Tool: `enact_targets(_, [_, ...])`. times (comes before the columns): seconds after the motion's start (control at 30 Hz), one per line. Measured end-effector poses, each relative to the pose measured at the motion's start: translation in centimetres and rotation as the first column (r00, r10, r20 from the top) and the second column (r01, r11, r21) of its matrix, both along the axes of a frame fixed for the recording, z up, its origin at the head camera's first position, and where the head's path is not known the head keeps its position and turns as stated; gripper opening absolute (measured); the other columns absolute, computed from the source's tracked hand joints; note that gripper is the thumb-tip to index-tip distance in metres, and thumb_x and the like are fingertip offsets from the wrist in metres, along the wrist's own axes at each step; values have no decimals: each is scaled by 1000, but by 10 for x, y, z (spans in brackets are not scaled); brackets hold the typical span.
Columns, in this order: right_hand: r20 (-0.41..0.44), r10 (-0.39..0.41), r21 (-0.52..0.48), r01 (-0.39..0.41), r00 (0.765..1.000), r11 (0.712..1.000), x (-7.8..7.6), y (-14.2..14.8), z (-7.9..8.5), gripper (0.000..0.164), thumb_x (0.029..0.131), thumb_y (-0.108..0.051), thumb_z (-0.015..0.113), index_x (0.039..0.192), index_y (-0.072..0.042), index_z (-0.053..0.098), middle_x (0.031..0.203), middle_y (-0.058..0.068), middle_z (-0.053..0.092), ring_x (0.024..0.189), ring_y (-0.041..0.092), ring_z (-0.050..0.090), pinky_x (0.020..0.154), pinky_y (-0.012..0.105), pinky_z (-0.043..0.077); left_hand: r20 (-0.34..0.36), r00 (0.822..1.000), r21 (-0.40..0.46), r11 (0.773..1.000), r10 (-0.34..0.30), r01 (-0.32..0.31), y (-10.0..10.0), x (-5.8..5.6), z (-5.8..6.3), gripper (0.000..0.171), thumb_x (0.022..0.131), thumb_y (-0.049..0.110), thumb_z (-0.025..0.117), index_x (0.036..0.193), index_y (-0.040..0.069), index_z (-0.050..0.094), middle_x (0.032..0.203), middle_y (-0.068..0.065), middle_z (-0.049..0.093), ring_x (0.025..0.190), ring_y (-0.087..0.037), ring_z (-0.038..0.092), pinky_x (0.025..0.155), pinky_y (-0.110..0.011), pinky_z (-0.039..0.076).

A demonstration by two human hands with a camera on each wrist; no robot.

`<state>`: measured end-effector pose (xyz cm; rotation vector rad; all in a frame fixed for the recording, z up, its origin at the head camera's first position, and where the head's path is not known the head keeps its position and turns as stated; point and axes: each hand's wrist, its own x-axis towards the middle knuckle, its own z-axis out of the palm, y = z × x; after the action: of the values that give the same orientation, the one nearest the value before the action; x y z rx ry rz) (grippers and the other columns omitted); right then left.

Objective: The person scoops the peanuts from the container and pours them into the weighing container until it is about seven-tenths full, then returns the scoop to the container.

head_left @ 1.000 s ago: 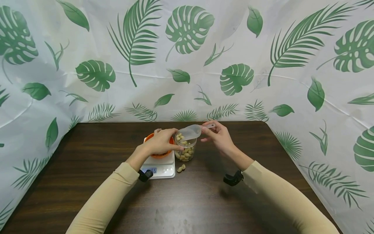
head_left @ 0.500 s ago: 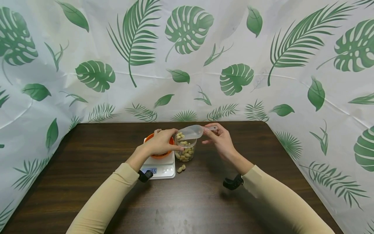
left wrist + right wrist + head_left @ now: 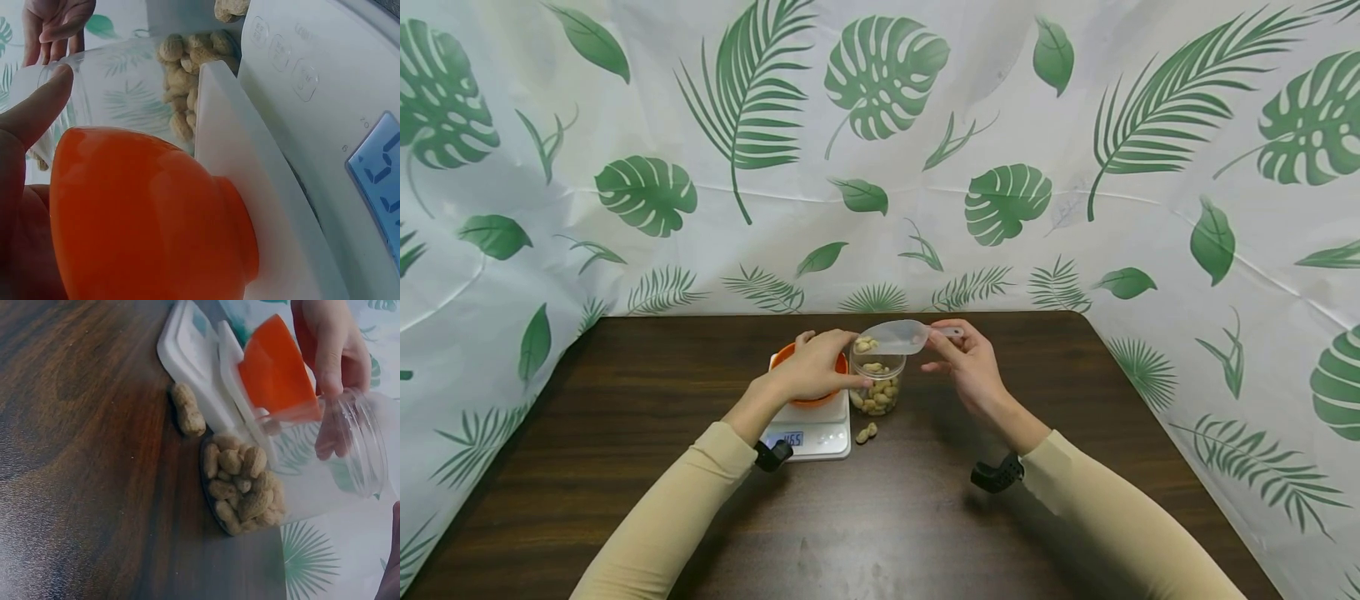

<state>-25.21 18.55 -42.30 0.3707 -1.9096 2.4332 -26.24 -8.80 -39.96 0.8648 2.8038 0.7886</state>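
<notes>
My right hand (image 3: 968,358) pinches the handle of a clear plastic scoop (image 3: 901,337) between thumb and fingers. The scoop lies nearly level over the mouth of a clear jar (image 3: 315,487), with a few peanuts (image 3: 867,343) at its tip. More peanuts (image 3: 247,487) fill the lower part of the jar. Reaching across an orange bowl (image 3: 144,212), my left hand (image 3: 816,362) grips the jar near its rim, thumb on the near side and fingers behind. The bowl sits on a white kitchen scale (image 3: 826,442) and is partly hidden under that hand.
A loose peanut (image 3: 187,410) lies on the dark wooden table (image 3: 880,517) in front of the jar, beside the scale. The scale's lit display (image 3: 785,439) faces me. A leaf-patterned sheet (image 3: 880,250) hangs behind the table's far edge.
The scoop and right hand have shifted slightly right, and the scoop has gone from tilted into the jar to nearly level above it. The left hand keeps its place on the jar.
</notes>
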Motion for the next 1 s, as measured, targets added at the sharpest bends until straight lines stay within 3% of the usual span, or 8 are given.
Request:
enact_targets(0.2, [-7,-1,-50,0,1000,999,-1,0,5,21,104,-12,63,120,0,59,110,7,71,97,20,70,69,33,60,0,1000,1,1000,30,-30,-5,3,4,90,88,56,76,155,6,43,155,-14,44,143,-32,38,114,-65,13])
enact_targets(0.47, [-5,18,-4,-18,1000,1000,-3,-7,14,19,105,-11,61,121,-2,60,114,7,70,101,21,70,71,34,60,-13,998,25,998,56,-56,-16,8,6,87,88,54,78,153,5,45,154,-15,45,141,-35,41,113,-66,13])
enact_targets(0.7, [-2,37,24,-37,999,999,-4,-19,22,19,104,-10,62,121,-1,60,107,5,72,101,20,69,70,34,60,-15,997,52,996,73,-72,-31,11,5,85,88,47,80,153,3,46,153,-17,45,139,-37,42,113,-68,13])
enact_targets(1.0, [-27,74,56,-72,997,996,-5,-34,24,17,105,-4,58,121,2,59,108,6,71,101,20,69,68,35,60,4,994,90,989,114,-114,-52,18,4,90,85,47,82,152,2,44,151,-19,46,138,-39,43,111,-69,15])
